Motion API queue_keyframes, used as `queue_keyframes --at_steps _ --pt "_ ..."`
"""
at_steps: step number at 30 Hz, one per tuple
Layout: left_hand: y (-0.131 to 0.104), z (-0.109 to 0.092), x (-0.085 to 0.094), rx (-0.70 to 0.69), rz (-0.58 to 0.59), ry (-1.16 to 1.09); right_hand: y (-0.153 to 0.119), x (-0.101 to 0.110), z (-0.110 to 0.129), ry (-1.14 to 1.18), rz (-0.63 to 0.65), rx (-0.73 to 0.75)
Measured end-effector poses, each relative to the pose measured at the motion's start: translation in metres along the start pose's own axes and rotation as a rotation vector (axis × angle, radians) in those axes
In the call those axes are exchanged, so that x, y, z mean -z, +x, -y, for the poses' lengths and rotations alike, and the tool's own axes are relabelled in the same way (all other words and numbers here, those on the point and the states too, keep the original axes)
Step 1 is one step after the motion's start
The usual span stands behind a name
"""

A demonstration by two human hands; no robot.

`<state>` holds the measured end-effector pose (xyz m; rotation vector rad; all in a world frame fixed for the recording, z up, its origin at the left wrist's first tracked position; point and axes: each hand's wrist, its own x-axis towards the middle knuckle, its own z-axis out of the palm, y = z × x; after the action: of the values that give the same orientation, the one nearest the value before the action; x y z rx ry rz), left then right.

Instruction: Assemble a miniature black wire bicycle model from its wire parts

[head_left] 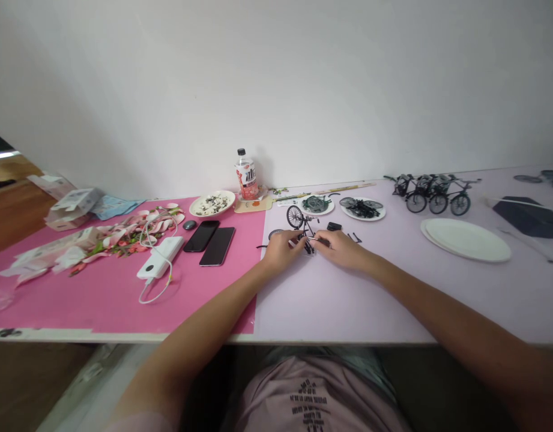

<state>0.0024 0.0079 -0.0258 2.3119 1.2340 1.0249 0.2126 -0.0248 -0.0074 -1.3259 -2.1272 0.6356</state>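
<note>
A small black model bicycle (308, 228) is tilted on the pale lilac tabletop, one spoked wheel raised at its upper left. My left hand (280, 252) is closed on the bicycle's frame, with fingertips pinching near its middle. From the other side my right hand (343, 249) reaches in, fingers pinched on a thin silver tool (316, 239) whose tip meets the bicycle. Its exact kind is too small to make out. A loose wheel (275, 233) lies partly hidden behind my left hand. Beyond my right hand are a small black block (334, 226) and thin black parts (354, 237).
Behind the bicycle, white plates hold green-black parts (316, 204) and black parts (361, 208). Several model bicycles (432, 193) stand at back right near stacked white plates (465, 240). To the left are phones (217, 246), a power bank (160, 258), a bottle (246, 175) and artificial petals (136, 231).
</note>
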Motion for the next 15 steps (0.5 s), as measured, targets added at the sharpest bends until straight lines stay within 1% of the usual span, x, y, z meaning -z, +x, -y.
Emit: queue_keyframes --at_steps 5,15 --pt "-0.0008 -0.004 0.0025 -0.004 0.042 -0.02 0.0005 -0.0007 -0.0012 -0.006 0.004 0.01" --pt "-0.001 -0.0015 0.0021 -0.037 0.081 0.005 0.0011 -0.0002 -0.0023 -0.024 0.032 0.014"
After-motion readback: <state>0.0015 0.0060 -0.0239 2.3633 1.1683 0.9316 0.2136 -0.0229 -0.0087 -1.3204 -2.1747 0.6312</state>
